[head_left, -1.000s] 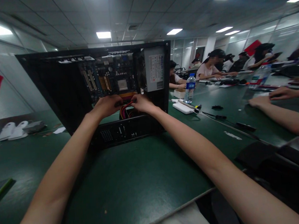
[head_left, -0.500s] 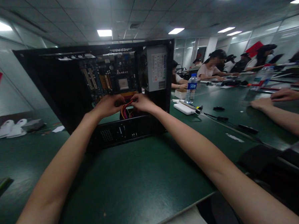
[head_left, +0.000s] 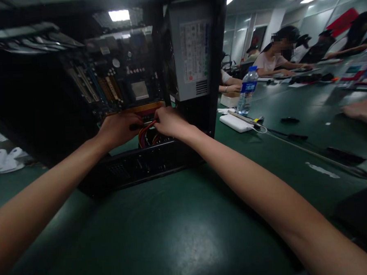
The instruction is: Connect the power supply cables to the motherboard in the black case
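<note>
- Dark green glossy tabletop [head_left: 188, 219] across the lower part, in an office-like room with ceiling lights and glass partitions behind. Clock directions read from between the two hands.
- Black metal computer case [head_left: 151, 164], upright on the tabletop, open side facing the wearer; it spreads around both hands, top edge toward 12 o'clock, perforated lower panel at 6.
- Inside the case: dark circuit board with pale and yellow slots [head_left: 121, 71] at 11 o'clock; grey boxy metal power supply with white label [head_left: 193, 51] at 1, in the upper right corner.
- Also inside, low down: looped bundle of thin red, yellow and dark cables [head_left: 143, 136], at 6, just above the lower panel.
- Right hand [head_left: 172, 121]: in the case opening, thumb and fingers together, clamped on a red strand of the bundle.
- Left hand [head_left: 119, 126]: in the opening too, fingers curled close by the bundle; can't tell if they grip anything.
- At 3, outside the case: clear plastic bottle with blue cap and label [head_left: 248, 91], upright; small open white cardboard box [head_left: 230, 99] beside it, contents not readable; flat white plastic block with cable [head_left: 236, 123] nearer.
- Between 2 and 3, farther off: seated person in pale pink top [head_left: 270, 63].
- Near 9: pair of white shoe-like items [head_left: 6, 161], blurred.
</note>
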The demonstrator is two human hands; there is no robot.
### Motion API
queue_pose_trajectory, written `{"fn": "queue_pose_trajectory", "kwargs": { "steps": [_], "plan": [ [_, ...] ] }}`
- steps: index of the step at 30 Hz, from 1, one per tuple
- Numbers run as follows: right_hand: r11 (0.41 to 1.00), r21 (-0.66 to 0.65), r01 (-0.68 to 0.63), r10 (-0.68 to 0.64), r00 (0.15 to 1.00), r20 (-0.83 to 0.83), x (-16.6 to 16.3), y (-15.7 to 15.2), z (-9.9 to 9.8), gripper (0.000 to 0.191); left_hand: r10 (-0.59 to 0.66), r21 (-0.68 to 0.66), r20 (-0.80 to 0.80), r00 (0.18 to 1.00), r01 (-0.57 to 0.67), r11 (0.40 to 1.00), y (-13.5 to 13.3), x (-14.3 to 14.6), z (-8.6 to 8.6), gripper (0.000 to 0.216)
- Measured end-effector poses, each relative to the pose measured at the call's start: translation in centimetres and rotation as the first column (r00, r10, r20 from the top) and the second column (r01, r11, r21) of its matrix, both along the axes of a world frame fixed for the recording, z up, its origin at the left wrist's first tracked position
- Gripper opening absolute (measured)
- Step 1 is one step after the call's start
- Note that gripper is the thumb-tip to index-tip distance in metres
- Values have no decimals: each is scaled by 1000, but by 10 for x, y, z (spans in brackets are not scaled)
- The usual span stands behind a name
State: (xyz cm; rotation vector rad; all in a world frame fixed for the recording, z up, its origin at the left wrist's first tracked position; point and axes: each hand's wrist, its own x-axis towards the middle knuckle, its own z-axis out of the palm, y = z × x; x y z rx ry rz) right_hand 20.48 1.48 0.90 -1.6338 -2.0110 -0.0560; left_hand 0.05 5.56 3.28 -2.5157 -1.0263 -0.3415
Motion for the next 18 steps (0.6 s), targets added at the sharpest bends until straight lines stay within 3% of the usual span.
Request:
{"fn": "queue_pose_trajectory", "kwargs": {
  "steps": [7, 18],
  "plan": [
    [999, -47, -7, 8, 1000, 22, 1, -6, 6, 30, 64, 18, 0, 998, -64, 998, 0, 5, -4, 28],
    [1000, 9, -22, 22, 1000, 15, 2, -6, 1, 25, 112, 29, -77, 991, -110, 994, -5, 4, -2, 29]
  ]
}}
